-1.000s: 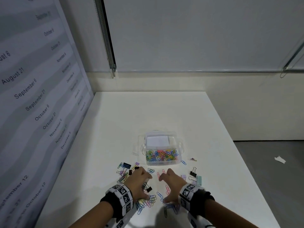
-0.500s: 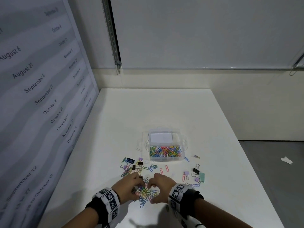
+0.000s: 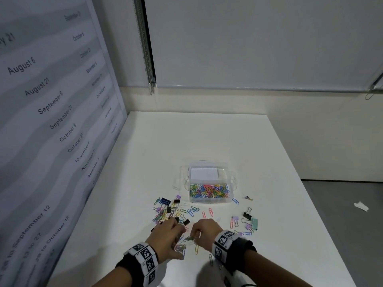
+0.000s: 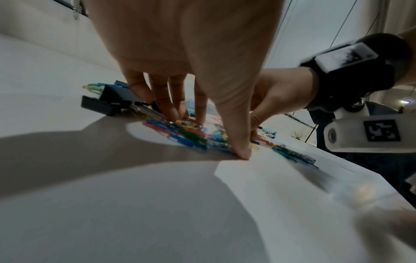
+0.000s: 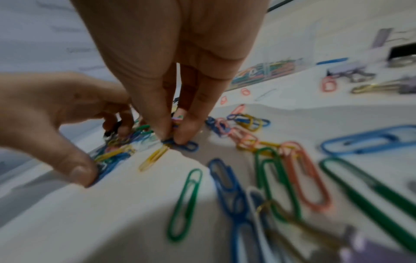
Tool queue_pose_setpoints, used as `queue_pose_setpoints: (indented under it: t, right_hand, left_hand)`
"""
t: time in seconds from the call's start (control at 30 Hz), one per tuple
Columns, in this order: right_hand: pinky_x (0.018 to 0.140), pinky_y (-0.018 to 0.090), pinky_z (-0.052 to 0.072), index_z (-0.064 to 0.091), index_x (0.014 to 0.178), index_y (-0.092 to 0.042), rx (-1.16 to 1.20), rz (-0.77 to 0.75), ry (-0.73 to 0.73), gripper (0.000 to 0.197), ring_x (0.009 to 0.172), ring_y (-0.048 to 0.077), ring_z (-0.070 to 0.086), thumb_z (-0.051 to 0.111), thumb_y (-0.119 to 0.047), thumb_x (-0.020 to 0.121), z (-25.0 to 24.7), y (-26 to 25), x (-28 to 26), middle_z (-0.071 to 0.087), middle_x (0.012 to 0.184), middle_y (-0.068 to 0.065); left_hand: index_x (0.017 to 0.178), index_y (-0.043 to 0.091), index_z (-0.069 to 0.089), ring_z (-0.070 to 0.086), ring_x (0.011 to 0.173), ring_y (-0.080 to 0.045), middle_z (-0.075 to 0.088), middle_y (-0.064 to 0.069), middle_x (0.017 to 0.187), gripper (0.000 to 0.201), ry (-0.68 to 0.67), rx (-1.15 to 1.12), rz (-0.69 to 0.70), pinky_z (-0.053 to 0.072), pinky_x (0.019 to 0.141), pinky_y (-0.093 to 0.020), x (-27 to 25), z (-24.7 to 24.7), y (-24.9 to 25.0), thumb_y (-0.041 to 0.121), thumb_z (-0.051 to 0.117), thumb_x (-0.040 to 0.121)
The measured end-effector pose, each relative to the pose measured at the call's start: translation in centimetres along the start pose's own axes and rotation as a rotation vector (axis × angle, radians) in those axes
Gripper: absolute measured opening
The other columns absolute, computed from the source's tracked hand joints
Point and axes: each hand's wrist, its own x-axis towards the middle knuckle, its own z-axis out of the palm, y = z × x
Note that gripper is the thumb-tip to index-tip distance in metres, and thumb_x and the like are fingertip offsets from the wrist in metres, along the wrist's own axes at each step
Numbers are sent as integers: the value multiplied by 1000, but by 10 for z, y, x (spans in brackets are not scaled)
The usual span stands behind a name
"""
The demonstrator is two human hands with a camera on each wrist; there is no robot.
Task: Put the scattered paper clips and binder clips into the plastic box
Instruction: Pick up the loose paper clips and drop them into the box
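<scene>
The desk [image 3: 186, 137] is white and long, its left edge against a panel [image 3: 51, 112] printed with dates, its far edge near a pale wall; the right edge drops to grey floor [image 3: 352, 224], where a white scrap [image 3: 361, 206] lies. The far half of the desk is bare, giving open room behind and to both sides of the box [image 3: 209, 183].

The one clear box sits mid-desk, open, with coloured paper clips heaped in its near part and a white card at the back.

Loose clips [image 3: 176, 212] spread on the desk between the box and the hands: too many paper clips to count, in green, blue, yellow, pink and white. About five dark binder clips [image 3: 165, 201] lie in the left cluster, one black one [image 3: 247, 215] at the right, beside a mint one [image 3: 255, 223] and a few lilac ones.

The left hand [image 3: 167, 238] and right hand [image 3: 205, 232] are side by side near the near edge, both fingertips down on a small pile [image 5: 121, 149]. The left fingers [image 4: 171, 106] are curled, with the thumb planted on the desk, gathering the clips beneath them. The right fingers [image 5: 186, 128] pinch together on a blue paper clip [image 5: 184, 145]. More paper clips lie below the right wrist.
</scene>
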Motion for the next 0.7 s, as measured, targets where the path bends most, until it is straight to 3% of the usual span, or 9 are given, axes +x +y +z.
queue_pose_setpoints:
  t: [0.1,0.2,0.27,0.33,0.4,0.5,0.6,0.67,0.7]
  right_hand:
    - [77,16,45,73,93,-11,117,50,108,30,95,21,65,46,-5,79,-13,12,-2,73,100,7]
    - [80,22,52,72,93,-14,153,117,180,33,86,17,66,43,-4,82,-32,21,0,72,103,5]
    - [69,28,56,70,94,-14,222,159,216,29,67,17,63,43,-5,87,-47,24,1,71,100,7]
    - [63,26,55,68,96,-13,259,162,270,26,57,13,60,44,-5,89,-65,25,2,70,90,5]
    - [64,24,55,69,96,-11,296,167,332,27,59,14,60,44,-4,89,-80,26,5,65,80,1]
    - [67,23,53,71,95,-11,355,209,431,32,67,17,60,41,-1,88,-93,33,12,62,80,1]
    - [67,18,45,69,102,-11,376,237,446,31,77,18,62,41,-1,90,-93,42,16,68,99,8]
    - [72,16,39,66,107,-13,371,250,450,32,92,22,62,42,-1,90,-91,49,16,67,111,7]
    - [72,17,39,66,107,-13,374,248,457,32,90,21,61,42,-1,90,-89,51,16,66,113,8]
  left_hand:
    - [118,23,51,47,108,-20,47,-1,117,44,-24,10,26,32,79,-26,6,-5,7,42,63,81]
    - [112,16,52,51,108,-25,49,-6,116,27,-81,-27,34,38,82,-28,14,-10,10,28,56,88]
    - [111,14,52,52,109,-26,52,-7,116,23,-103,-44,25,40,85,-29,20,-12,11,21,54,89]
    - [111,14,53,53,107,-24,55,-6,116,22,-88,-88,6,39,83,-26,25,-15,14,16,51,89]
    - [115,12,53,54,103,-20,57,-5,115,26,-56,-157,-23,35,80,-21,29,-16,17,12,48,90]
    - [117,9,56,55,103,-19,52,1,103,26,-37,-232,-47,37,82,-18,33,-18,21,13,48,92]
    - [102,6,64,56,82,-16,54,4,83,18,-68,-353,-82,41,71,-15,38,-23,23,14,53,91]
    - [99,7,67,55,74,-5,57,7,80,17,-62,-430,-121,41,67,-10,45,-29,23,14,55,89]
    - [98,7,67,56,74,-4,59,7,80,17,-57,-461,-138,43,68,-10,48,-34,24,12,54,89]
